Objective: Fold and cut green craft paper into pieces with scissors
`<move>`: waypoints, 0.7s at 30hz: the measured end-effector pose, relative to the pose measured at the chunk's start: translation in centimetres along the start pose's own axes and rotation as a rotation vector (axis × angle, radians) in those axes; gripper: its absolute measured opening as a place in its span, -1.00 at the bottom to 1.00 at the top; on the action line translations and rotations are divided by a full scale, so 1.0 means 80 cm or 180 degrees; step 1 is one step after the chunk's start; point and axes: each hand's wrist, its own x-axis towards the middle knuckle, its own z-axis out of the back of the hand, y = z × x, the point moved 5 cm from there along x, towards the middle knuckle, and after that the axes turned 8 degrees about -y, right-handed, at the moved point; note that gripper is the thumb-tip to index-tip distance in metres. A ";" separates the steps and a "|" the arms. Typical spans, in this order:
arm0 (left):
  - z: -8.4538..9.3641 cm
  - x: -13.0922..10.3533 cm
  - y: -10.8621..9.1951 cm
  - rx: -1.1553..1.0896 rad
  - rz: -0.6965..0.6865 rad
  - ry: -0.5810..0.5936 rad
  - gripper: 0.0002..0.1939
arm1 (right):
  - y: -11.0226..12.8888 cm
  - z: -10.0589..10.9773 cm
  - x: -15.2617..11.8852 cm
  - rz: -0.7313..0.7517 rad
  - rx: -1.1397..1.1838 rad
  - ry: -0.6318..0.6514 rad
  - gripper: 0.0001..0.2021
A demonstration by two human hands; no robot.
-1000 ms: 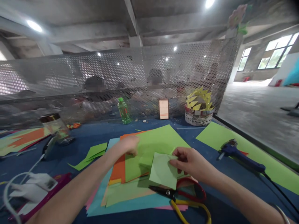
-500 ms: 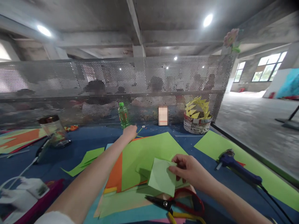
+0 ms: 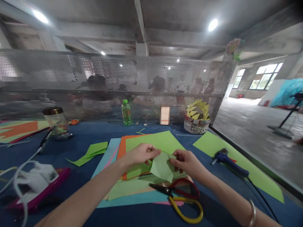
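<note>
Between my two hands is a small pale green paper square, tilted up above the stack of coloured sheets. My right hand is closed on its right side, thumb in front. At its upper left corner, my left hand pinches with thumb and forefinger. Under both hands lies a bright green sheet on top of an orange sheet and a light blue sheet. Just below the square, scissors with one red and one yellow handle rest partly on the stack, blades pointing left.
A blue glue gun lies on a green sheet at right. Cut green strips, a lidded jar and a power strip with chargers are at left. A green bottle and a basket stand at the back.
My left hand has come back from near the bottle to the paper square and grips its upper left corner. A thin green strip and a small white bit now show on the cloth.
</note>
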 end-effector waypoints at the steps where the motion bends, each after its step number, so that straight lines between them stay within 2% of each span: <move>1: -0.005 -0.009 0.002 -0.0134 -0.0006 0.0025 -0.45 | 0.001 -0.002 0.000 0.0010 -0.0003 -0.0001 -0.72; 6: -0.018 -0.027 0.018 -0.0478 0.0124 -0.0225 -0.57 | 0.011 -0.014 -0.001 0.0117 -0.0061 0.0014 -0.68; 9: -0.004 -0.030 0.027 -0.0194 0.0181 -0.0536 -0.61 | 0.020 -0.018 0.000 0.0241 -0.0164 0.0033 -0.65; 11: 0.022 -0.034 0.034 0.0164 0.0205 -0.0857 -0.63 | 0.024 -0.016 0.004 0.0345 -0.0285 0.0015 -0.64; 14: 0.084 -0.048 0.047 0.0905 0.0277 -0.1520 -0.62 | 0.024 -0.006 0.016 0.0485 -0.0636 -0.0089 -0.67; 16: 0.126 -0.063 0.059 0.1414 0.0417 -0.1827 -0.70 | 0.020 0.000 0.026 0.0592 -0.0999 -0.0176 -0.75; 18: 0.160 -0.078 0.074 0.1857 0.0643 -0.1994 -0.84 | 0.016 -0.001 0.035 0.0694 -0.1391 -0.0216 -0.83; 20: 0.182 -0.093 0.088 0.2199 0.0898 -0.2010 -0.94 | 0.012 -0.006 0.044 0.0749 -0.1752 -0.0227 -0.85; 21: 0.189 -0.099 0.094 0.2340 0.1018 -0.1985 -0.91 | 0.010 -0.010 0.047 0.0753 -0.1918 -0.0241 -0.84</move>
